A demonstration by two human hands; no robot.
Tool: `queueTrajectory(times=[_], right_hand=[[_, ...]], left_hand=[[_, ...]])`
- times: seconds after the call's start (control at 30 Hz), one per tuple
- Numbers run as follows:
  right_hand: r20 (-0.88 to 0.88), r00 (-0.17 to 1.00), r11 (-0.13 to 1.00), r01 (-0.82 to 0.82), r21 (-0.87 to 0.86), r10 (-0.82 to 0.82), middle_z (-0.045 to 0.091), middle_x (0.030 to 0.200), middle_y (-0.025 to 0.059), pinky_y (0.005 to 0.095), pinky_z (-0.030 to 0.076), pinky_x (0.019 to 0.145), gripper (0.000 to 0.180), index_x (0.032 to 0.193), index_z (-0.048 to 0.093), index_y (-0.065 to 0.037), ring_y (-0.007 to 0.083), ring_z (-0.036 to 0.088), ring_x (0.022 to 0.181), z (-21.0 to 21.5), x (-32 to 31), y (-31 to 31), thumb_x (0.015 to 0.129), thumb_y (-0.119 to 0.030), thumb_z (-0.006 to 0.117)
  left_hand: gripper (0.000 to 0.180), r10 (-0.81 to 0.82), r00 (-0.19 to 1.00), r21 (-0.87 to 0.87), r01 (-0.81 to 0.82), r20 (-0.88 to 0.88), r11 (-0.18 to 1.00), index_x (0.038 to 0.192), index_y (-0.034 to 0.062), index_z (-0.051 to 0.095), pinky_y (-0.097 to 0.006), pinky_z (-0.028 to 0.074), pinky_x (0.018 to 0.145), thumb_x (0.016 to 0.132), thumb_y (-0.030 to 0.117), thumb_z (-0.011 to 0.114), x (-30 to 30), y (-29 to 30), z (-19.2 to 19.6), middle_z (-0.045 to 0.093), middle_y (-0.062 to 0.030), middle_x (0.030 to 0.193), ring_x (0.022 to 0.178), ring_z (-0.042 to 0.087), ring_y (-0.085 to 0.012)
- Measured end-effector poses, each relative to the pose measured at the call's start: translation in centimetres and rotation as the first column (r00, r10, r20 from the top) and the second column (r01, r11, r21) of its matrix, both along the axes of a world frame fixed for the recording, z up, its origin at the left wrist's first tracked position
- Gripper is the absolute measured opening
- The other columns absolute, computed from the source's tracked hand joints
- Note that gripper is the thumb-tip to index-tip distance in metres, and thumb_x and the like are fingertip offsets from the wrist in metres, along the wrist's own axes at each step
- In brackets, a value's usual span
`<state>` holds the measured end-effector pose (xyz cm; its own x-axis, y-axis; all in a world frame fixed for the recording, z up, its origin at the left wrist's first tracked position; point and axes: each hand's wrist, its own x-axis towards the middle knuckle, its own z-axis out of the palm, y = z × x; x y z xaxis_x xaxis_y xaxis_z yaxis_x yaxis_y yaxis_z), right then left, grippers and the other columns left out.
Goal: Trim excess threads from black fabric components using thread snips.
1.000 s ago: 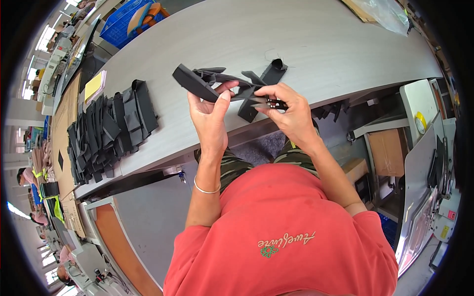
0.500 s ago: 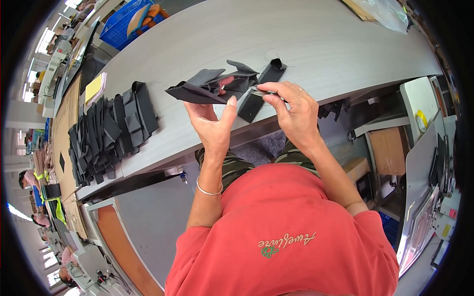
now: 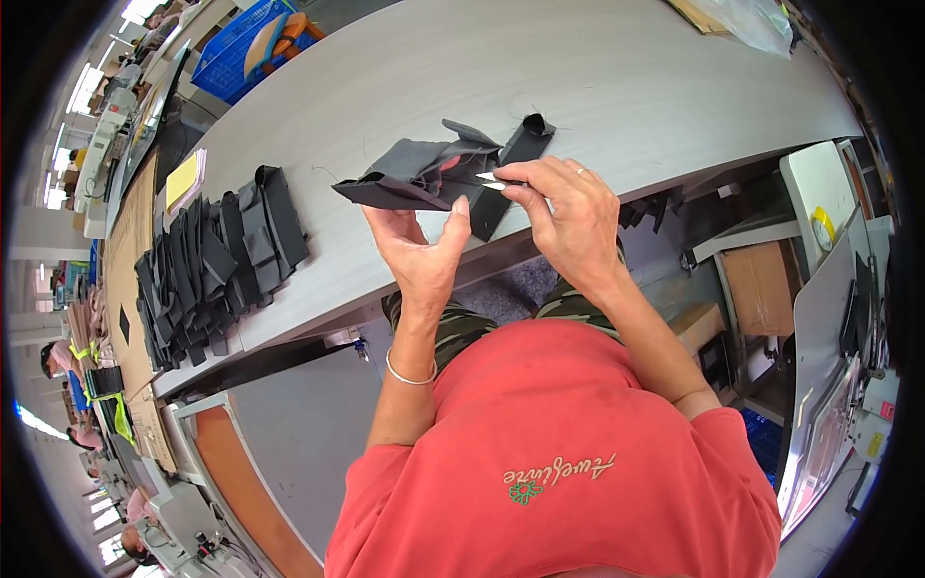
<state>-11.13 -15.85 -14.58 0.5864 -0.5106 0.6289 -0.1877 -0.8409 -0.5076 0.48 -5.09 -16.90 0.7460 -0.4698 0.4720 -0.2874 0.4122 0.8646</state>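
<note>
My left hand [image 3: 422, 252] holds up a dark grey fabric piece [image 3: 414, 173] with a pinkish lining, just above the near edge of the grey table [image 3: 617, 87]. My right hand [image 3: 568, 217] grips small thread snips [image 3: 493, 181] whose pale tip points left into the fabric. A black folded strip [image 3: 511, 169] lies under the fabric on the table, reaching toward the far right of my hands.
A large heap of black fabric pieces [image 3: 207, 265] lies on the table to the left. A yellow pad [image 3: 181, 180] sits beyond it, a blue crate [image 3: 241, 48] farther back. A clear plastic bag [image 3: 752, 19] is at the far right. Other people work at the left edge.
My left hand has turned the fabric piece and lifted it. My right hand has come up with the snips, whose tip now meets the fabric.
</note>
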Motion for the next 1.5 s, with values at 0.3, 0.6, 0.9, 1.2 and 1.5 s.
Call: queueTrajectory(times=[0.3, 0.6, 0.9, 1.2, 1.5], right_hand=[[-0.017, 0.997, 0.994, -0.073, 0.077, 0.074, 0.065, 0.077, 0.0032, 0.0332, 0.044, 0.061, 0.013, 0.092, 0.068, -0.010, 0.0215, 0.058, 0.068, 0.0, 0.1, -0.2, 0.079, -0.010, 0.068], [-0.039, 0.996, 0.996, -0.079, 0.031, 0.080, 0.056, 0.071, 0.0087, 0.0379, 0.048, 0.058, 0.014, 0.094, 0.067, -0.006, 0.0266, 0.059, 0.071, -0.1, 1.6, 1.0, 0.082, -0.012, 0.065], [-0.092, 0.995, 0.998, -0.042, -0.037, 0.039, 0.059, 0.070, 0.0069, 0.0379, 0.048, 0.057, 0.010, 0.084, 0.066, -0.006, 0.0246, 0.058, 0.067, -0.4, 2.6, 0.5, 0.074, -0.004, 0.063], [-0.095, 0.992, 0.986, -0.066, 0.155, 0.082, 0.059, 0.075, 0.0092, 0.0426, 0.048, 0.060, 0.008, 0.086, 0.064, -0.009, 0.0306, 0.060, 0.074, -0.7, 1.8, 0.3, 0.081, -0.010, 0.058], [-0.121, 0.991, 0.973, -0.023, 0.229, 0.052, 0.061, 0.074, 0.0079, 0.0411, 0.048, 0.060, 0.010, 0.089, 0.065, -0.008, 0.0283, 0.061, 0.074, -1.4, 1.9, 0.7, 0.083, -0.011, 0.058]], left_hand=[[0.064, -0.022, 0.999, 0.014, 0.022, -0.042, 1.000, 0.124, 0.0025, 0.039, -0.033, 0.038, 0.097, 0.070, -0.005, 0.073, 0.2, 0.1, -0.5, 0.048, -0.0094, 0.119, 0.111, 0.049, -0.0193], [0.065, -0.006, 1.000, 0.036, 0.006, 0.007, 0.999, 0.124, 0.0013, 0.039, -0.033, 0.037, 0.098, 0.069, -0.006, 0.073, 0.1, 0.3, -0.5, 0.048, -0.0102, 0.120, 0.111, 0.048, -0.0198], [0.065, -0.009, 0.998, 0.061, 0.005, 0.059, 0.998, 0.128, 0.0018, 0.038, -0.035, 0.039, 0.095, 0.071, -0.007, 0.067, 0.0, -0.2, -0.5, 0.053, -0.0127, 0.121, 0.111, 0.055, -0.0231], [0.068, -0.004, 0.997, 0.107, 0.012, -0.078, 0.994, 0.127, -0.0008, 0.039, -0.034, 0.039, 0.098, 0.070, -0.002, 0.075, -0.7, -0.2, -0.6, 0.049, -0.0105, 0.120, 0.111, 0.049, -0.0203], [0.067, -0.021, 1.000, 0.117, 0.021, 0.002, 0.993, 0.128, 0.0003, 0.037, -0.034, 0.036, 0.100, 0.070, -0.006, 0.070, -0.7, -0.4, -1.3, 0.048, -0.0106, 0.120, 0.113, 0.048, -0.0214]])
